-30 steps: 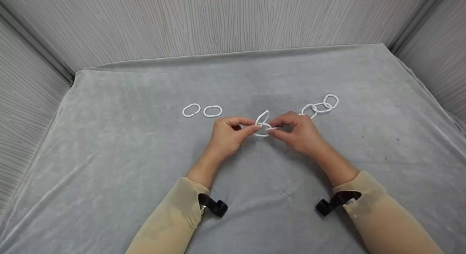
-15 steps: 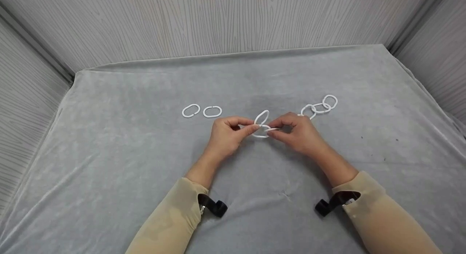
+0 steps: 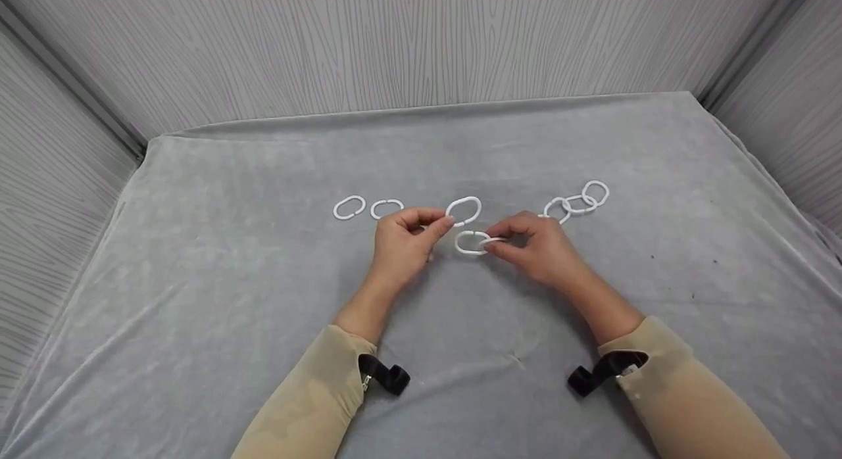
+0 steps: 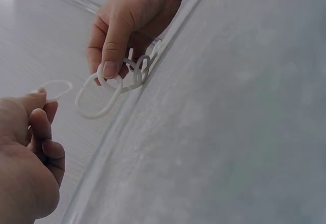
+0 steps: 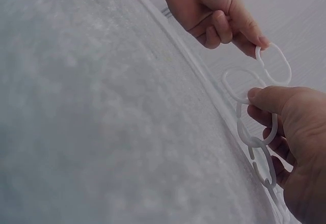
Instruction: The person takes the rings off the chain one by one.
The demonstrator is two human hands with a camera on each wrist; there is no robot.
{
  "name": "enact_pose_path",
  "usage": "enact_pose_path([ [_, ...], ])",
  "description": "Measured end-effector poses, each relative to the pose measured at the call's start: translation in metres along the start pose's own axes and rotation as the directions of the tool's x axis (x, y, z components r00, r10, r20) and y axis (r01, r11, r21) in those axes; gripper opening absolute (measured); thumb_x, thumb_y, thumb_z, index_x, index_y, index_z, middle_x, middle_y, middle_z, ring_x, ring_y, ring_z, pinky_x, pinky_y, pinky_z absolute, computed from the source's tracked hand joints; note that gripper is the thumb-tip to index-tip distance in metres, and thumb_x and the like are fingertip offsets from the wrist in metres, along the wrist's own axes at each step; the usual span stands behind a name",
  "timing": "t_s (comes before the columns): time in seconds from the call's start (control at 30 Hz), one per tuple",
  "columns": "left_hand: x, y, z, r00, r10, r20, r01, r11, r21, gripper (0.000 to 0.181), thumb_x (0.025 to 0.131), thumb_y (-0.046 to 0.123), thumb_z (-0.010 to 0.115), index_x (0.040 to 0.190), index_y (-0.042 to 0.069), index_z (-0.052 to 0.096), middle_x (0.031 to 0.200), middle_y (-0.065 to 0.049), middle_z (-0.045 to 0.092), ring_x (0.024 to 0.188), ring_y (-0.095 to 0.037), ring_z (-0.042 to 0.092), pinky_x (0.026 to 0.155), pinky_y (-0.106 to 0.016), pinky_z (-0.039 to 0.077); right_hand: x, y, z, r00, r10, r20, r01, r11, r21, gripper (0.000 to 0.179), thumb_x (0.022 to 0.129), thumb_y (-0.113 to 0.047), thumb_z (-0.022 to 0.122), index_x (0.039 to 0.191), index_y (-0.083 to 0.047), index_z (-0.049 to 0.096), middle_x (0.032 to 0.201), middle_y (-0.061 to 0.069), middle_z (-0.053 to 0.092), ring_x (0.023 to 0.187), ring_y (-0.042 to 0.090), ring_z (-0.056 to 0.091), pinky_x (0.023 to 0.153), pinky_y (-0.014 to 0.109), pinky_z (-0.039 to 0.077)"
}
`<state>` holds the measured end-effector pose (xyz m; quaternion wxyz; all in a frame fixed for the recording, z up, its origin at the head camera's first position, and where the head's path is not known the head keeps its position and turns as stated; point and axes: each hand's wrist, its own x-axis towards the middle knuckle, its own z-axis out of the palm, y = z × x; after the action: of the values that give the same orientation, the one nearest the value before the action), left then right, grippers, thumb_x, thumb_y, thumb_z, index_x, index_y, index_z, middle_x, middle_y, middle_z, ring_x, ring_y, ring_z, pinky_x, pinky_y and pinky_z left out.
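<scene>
My left hand (image 3: 402,245) pinches a single white plastic oval chain link (image 3: 479,210) between thumb and index finger, its split visible on the lower side. Just below and right of it, an end link (image 3: 457,242) sticks out leftward from a white chain, apart from the left hand's link. My right hand (image 3: 543,245) pinches the chain's neighbouring link (image 5: 276,128), which passes through that end link. Further links (image 5: 266,165) trail down behind the right hand's fingers, which hide part of them in the head view. The chain's far end (image 3: 595,182) lies on the cloth.
Two loose white links, one at the left (image 3: 335,209) and one (image 3: 372,210) partly behind the left hand, lie on the grey cloth (image 3: 263,301). Wood-grain panels (image 3: 421,45) stand behind the table. Each forearm wears a black wrist mount (image 3: 393,379).
My left hand has shifted slightly left, and its link, which overlapped the chain's end link before, now stands apart from it. The right hand keeps its grip on the chain.
</scene>
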<state>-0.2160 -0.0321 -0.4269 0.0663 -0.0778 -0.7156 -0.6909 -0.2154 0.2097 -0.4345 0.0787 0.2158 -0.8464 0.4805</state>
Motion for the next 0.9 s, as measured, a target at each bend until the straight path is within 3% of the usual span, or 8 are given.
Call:
enact_pose_path([
  [0.17, 0.002, 0.005, -0.005, 0.999, 0.006, -0.032, -0.007, 1.000, -0.030, 0.012, 0.090, 0.008, 0.086, 0.098, 0.001, 0.081, 0.077, -0.001, 0.072, 0.045, -0.008, 0.049, 0.045, -0.019, 0.041, -0.001, 0.001, 0.002, 1.000, 0.013, 0.004, -0.013, 1.000, -0.003, 0.017, 0.084, -0.007, 0.090, 0.100, -0.007, 0.084, 0.094, 0.002, 0.078, 0.093, 0.019, 0.070, 0.087, 0.024, 0.052],
  [0.37, 0.008, 0.021, -0.016, 0.998, -0.002, -0.063, -0.003, 0.997, -0.078, 0.015, 0.091, 0.004, 0.084, 0.103, -0.003, 0.078, 0.083, -0.005, 0.075, 0.047, -0.007, 0.048, 0.045, -0.018, 0.042, -0.001, 0.000, 0.000, 1.000, 0.021, 0.000, -0.021, 1.000, -0.008, 0.017, 0.084, -0.006, 0.091, 0.099, -0.006, 0.084, 0.094, 0.003, 0.078, 0.093, 0.018, 0.069, 0.088, 0.024, 0.051],
  [0.63, 0.017, 0.046, -0.049, 0.997, 0.006, -0.076, -0.006, 1.000, 0.004, 0.015, 0.092, 0.008, 0.084, 0.107, 0.006, 0.080, 0.090, -0.009, 0.077, 0.053, -0.010, 0.050, 0.048, -0.019, 0.044, 0.000, 0.000, 0.000, 0.999, 0.040, 0.007, -0.040, 0.999, 0.009, 0.017, 0.084, -0.005, 0.090, 0.100, -0.007, 0.085, 0.095, 0.004, 0.078, 0.094, 0.017, 0.068, 0.087, 0.022, 0.050],
  [0.9, 0.021, 0.053, -0.081, 0.995, 0.013, -0.095, -0.006, 0.997, 0.075, 0.015, 0.092, 0.007, 0.084, 0.107, 0.004, 0.080, 0.088, -0.009, 0.077, 0.053, -0.009, 0.052, 0.048, -0.019, 0.045, 0.000, 0.000, 0.001, 1.000, 0.025, -0.005, -0.025, 1.000, 0.007, 0.017, 0.084, -0.005, 0.090, 0.100, -0.005, 0.084, 0.095, 0.006, 0.078, 0.093, 0.017, 0.069, 0.086, 0.022, 0.051],
])
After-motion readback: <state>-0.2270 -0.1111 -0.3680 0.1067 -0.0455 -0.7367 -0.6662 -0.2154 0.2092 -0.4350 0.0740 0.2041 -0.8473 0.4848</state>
